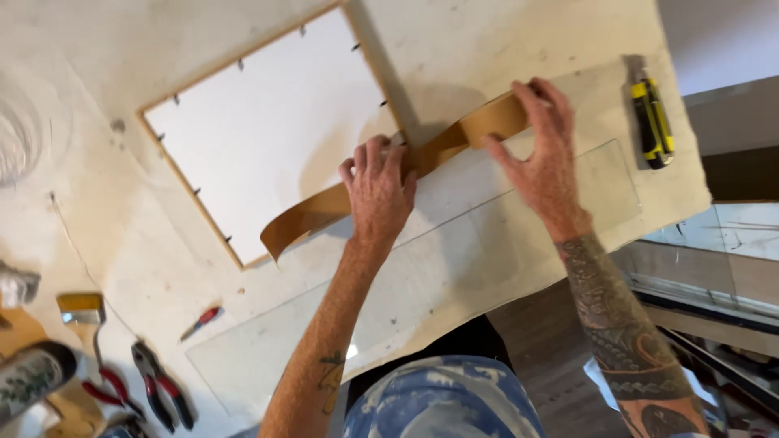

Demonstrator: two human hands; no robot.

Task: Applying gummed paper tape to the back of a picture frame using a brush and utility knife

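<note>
The left hand (377, 191) lies palm down, fingers together, pressing a brown strip of tape (381, 178) flat. The right hand (540, 150) pinches the same strip farther along, thumb and fingers closed on its edge. The strip runs along the far edge of a clear glass pane (454, 268) on a pale worktable (122, 49); its loose end curls free. Just beyond sits a wooden picture frame (260, 130) lying face down. A yellow-and-black utility knife (652, 122) rests at right; pliers (158, 389) and a paintbrush (81, 312) at lower left.
</note>
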